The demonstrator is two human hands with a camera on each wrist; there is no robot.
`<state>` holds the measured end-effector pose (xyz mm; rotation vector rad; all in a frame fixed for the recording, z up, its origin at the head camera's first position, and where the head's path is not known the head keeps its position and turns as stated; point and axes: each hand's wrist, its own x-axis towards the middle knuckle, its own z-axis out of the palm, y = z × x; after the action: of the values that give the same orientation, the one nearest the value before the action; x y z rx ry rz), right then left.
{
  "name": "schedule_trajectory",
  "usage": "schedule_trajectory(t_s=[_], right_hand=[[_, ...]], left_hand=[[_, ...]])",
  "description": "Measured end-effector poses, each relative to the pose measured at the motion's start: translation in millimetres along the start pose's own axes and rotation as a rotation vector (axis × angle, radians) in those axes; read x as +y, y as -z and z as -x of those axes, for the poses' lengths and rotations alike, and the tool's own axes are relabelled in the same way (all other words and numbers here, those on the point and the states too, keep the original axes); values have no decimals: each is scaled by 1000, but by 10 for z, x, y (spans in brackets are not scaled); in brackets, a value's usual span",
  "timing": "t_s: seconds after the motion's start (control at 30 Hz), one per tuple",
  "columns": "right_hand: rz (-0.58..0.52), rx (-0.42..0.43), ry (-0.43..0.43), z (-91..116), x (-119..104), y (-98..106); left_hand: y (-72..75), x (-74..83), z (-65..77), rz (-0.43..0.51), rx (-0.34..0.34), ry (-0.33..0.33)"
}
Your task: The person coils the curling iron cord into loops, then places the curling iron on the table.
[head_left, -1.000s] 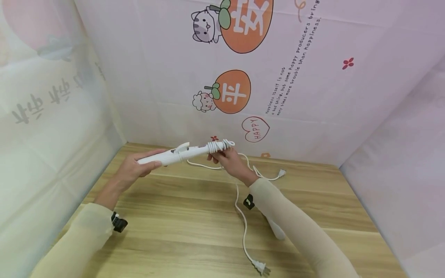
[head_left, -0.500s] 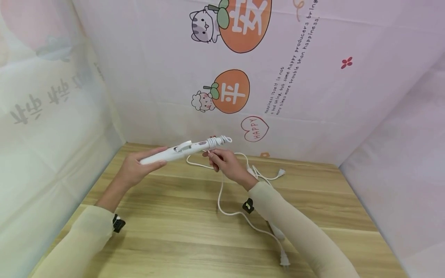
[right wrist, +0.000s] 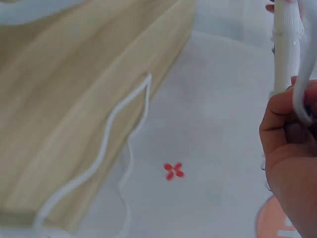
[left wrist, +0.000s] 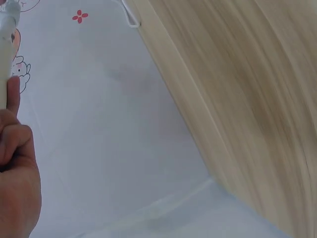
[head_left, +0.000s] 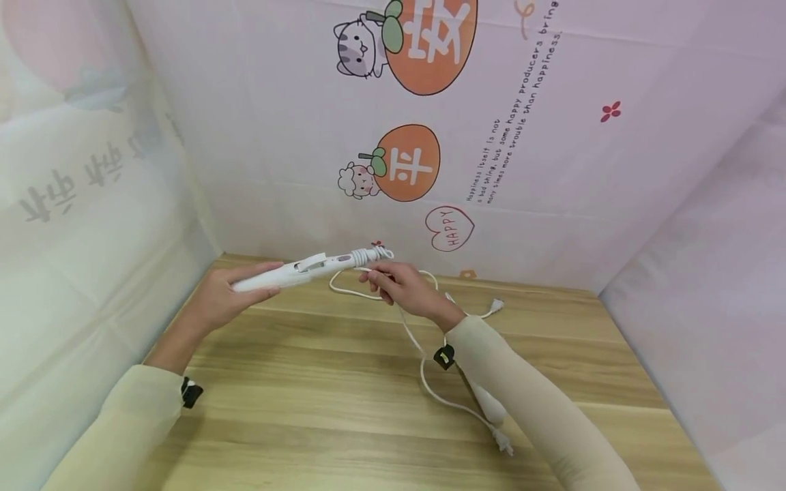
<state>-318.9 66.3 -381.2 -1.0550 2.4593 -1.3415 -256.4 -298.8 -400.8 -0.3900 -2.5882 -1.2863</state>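
Note:
A white curling iron (head_left: 270, 278) with a thumb lever is held up above the table, tilted slightly upward to the right. My left hand (head_left: 215, 300) grips its wide left end. White cord coils (head_left: 362, 257) wrap the other end. Just right of the coils, my right hand (head_left: 408, 290) pinches the loose white cord (head_left: 430, 385), which hangs down to a plug (head_left: 503, 442) near the front right. In the right wrist view the cord (right wrist: 306, 64) passes over the curled fingers. The left wrist view shows only part of my left hand (left wrist: 20, 188) at its edge.
A second white, long device (head_left: 488, 406) lies on the wooden table (head_left: 295, 402), partly under my right forearm. Another white cord (head_left: 350, 292) lies behind my right hand, with a plug (head_left: 497, 305) at the back right. Printed cloth walls (head_left: 276, 136) enclose the table.
The curling iron and my left hand have shifted left, away from my right hand. The hanging cord has swung, and its plug now lies farther right.

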Motion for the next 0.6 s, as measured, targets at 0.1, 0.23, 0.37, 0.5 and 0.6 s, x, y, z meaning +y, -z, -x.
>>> schedule_trajectory(t_s=[0.1,0.23,0.37,0.5,0.6], right_hand=[[115,-7,39,-8,-60,45],[296,-2,148,-11,-99,60],[376,1,231,13,-87,46],[368,-10,273,23,-53,56],[351,-38,303,33,-30,66]], left_hand=[[37,-9,31,14,-40,-59],[58,16,67,31,-130,-65],[73,10,134,62,-234,12],[79,-32,199,106,-268,11],[83,-63,238,137,-273,-17]])
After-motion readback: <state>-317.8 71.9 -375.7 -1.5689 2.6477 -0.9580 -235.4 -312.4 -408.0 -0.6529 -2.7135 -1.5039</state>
